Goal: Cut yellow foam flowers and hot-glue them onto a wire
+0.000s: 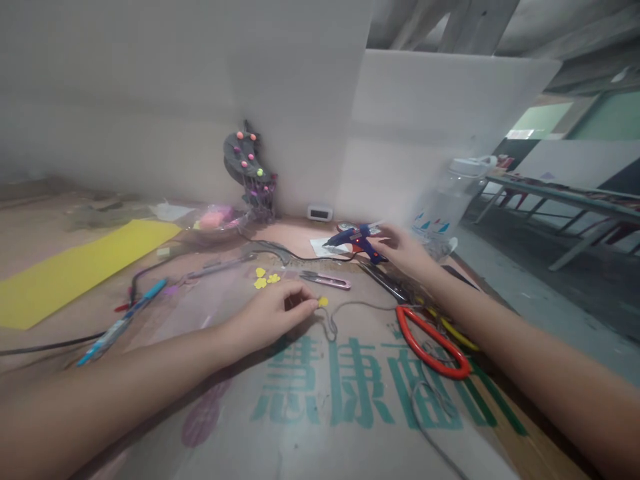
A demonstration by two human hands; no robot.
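Near side: big green 慧康 (330, 383). Left hand (280, 310) — fingers pinching a yellow bit (323, 302). Right hand (407, 253) touches blue glue gun (361, 241) — can't tell how tightly.

A white-lidded clear bottle (443, 200) with little blue and red sails, a small white digital clock (320, 213) by the pale wall (295, 87), a grey crescent ornament (243, 163) dotted with coloured balls, a yellow sheet (85, 270) lying left, a long table (565, 195) off across the floor
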